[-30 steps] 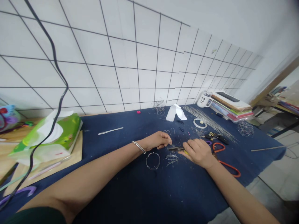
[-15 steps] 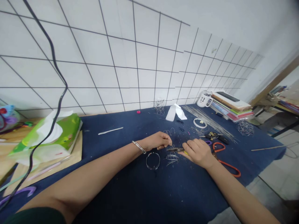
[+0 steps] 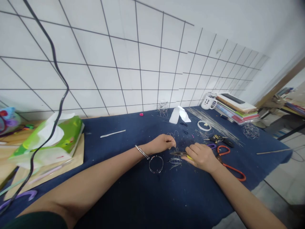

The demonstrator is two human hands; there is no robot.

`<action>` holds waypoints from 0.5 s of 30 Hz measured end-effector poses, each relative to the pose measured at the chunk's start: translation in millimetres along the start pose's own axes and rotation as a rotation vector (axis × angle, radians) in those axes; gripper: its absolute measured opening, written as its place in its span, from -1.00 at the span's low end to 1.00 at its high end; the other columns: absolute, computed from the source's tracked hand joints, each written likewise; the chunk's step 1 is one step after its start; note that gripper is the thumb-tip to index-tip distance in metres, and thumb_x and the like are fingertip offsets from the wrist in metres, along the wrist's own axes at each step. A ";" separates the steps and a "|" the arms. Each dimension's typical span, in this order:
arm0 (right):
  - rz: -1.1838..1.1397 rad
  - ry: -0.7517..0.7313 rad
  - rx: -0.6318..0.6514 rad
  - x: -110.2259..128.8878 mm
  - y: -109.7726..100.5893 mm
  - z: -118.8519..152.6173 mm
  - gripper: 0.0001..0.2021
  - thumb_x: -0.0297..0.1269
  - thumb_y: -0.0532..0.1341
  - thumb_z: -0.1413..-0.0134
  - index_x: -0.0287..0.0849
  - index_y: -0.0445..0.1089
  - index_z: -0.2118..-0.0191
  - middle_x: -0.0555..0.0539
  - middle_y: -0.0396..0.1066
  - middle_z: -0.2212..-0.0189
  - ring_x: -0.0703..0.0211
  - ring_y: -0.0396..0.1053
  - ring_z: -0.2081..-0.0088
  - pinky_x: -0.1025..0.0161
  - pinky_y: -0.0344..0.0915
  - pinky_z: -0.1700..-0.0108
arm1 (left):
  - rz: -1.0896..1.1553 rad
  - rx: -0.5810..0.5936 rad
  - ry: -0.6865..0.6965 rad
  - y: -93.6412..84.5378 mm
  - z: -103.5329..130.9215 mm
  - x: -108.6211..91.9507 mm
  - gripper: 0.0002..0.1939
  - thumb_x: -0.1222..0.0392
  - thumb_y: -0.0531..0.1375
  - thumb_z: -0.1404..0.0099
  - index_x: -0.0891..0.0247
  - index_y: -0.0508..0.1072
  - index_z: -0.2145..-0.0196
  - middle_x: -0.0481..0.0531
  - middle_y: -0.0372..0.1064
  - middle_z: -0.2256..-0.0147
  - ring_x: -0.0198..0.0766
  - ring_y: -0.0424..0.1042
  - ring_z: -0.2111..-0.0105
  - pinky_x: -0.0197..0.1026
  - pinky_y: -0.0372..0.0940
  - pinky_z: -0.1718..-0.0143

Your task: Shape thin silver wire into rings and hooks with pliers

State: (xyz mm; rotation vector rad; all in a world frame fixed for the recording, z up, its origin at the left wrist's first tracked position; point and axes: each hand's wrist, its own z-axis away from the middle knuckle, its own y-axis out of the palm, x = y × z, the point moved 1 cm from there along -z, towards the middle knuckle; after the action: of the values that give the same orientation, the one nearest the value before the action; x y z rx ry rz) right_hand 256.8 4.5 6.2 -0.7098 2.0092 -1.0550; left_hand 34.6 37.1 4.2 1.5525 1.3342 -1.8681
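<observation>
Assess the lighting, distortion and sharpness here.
Head view: soft lighting, with no hard-edged shadow evident on the navy cloth; head view: lines on the tiled wall splay, suggesting wide-angle distortion; head view: the yellow-handled pliers in the right hand look slightly soft, and the wire at the left hand is too fine to trace.

The surface point(image 3: 166, 197) is covered in dark blue cloth point(image 3: 95, 127), matt and flecked; the pliers point(image 3: 176, 153) show dull, dark metal at the nose and smooth yellow, apparently plastic, at the handle. Loose wire pieces point(image 3: 175, 163), long wires point(image 3: 212, 123) and the bangle point(image 3: 142, 152) are silvery metal, the last polished; the mug point(image 3: 205, 103) is white and glossy, and the scissors point(image 3: 234, 169) have smooth orange handles of plastic appearance. The tissue pack point(image 3: 73, 133) is shiny green plastic film with matt white paper point(image 3: 54, 135), the wall point(image 3: 128, 54) smooth and tile-like.
</observation>
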 end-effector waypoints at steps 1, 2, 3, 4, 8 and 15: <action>-0.007 -0.001 0.007 0.0 1.1 0.2 -0.71 -0.08 0.09 -0.06 -0.22 0.34 0.26 -0.07 0.27 0.49 0.23 0.17 0.41 0.29 0.04 0.37 | -0.047 -0.023 0.041 -0.3 0.0 -0.8 -0.78 0.16 0.05 -0.16 0.34 0.40 0.48 -0.08 0.23 0.55 -0.44 0.16 0.56 -0.38 0.10 0.50; -0.013 0.002 0.015 0.0 2.3 0.4 -0.71 -0.08 0.09 -0.06 -0.22 0.34 0.27 -0.07 0.27 0.50 0.23 0.18 0.41 0.29 0.04 0.37 | -0.093 -0.043 0.077 -0.4 0.0 -1.4 -0.79 0.18 0.03 -0.17 0.33 0.40 0.48 -0.07 0.25 0.53 -0.43 0.19 0.53 -0.38 0.12 0.46; -0.021 0.004 0.022 -0.1 3.5 0.7 -0.71 -0.08 0.08 -0.06 -0.22 0.34 0.28 -0.07 0.27 0.51 0.23 0.18 0.42 0.29 0.04 0.38 | -0.136 -0.061 0.107 -0.3 0.1 -1.8 -0.79 0.20 0.02 -0.18 0.32 0.40 0.47 -0.07 0.28 0.52 -0.42 0.21 0.50 -0.38 0.13 0.43; -0.031 0.008 0.030 -0.2 4.7 0.9 -0.71 -0.09 0.08 -0.06 -0.22 0.34 0.29 -0.06 0.26 0.52 0.24 0.19 0.43 0.29 0.03 0.38 | -0.179 -0.077 0.134 0.0 0.3 -2.0 -0.79 0.22 0.01 -0.19 0.32 0.40 0.46 -0.06 0.29 0.50 -0.41 0.23 0.48 -0.37 0.14 0.40; -0.065 0.030 0.050 -0.2 7.9 1.0 -0.72 -0.09 0.07 -0.08 -0.22 0.34 0.35 -0.04 0.27 0.55 0.26 0.21 0.45 0.30 0.03 0.39 | -0.318 -0.128 0.232 2.8 1.3 -1.1 -0.79 0.27 -0.02 -0.22 0.29 0.40 0.40 -0.04 0.35 0.41 -0.36 0.28 0.38 -0.34 0.15 0.29; -0.128 0.074 0.092 0.3 10.6 0.4 -0.69 -0.07 0.04 -0.10 -0.21 0.35 0.38 -0.03 0.31 0.55 0.29 0.26 0.47 0.33 0.02 0.41 | -0.426 -0.131 0.306 6.5 2.2 5.0 -0.76 0.21 -0.06 -0.28 0.26 0.39 0.27 0.02 0.37 0.27 -0.30 0.30 0.25 -0.27 0.15 0.17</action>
State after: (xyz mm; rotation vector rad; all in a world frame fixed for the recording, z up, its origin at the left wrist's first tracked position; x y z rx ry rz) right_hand 255.6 9.5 -3.2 -0.7689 1.9849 -1.2570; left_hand 36.7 33.5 -3.2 1.6287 2.0157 -1.7675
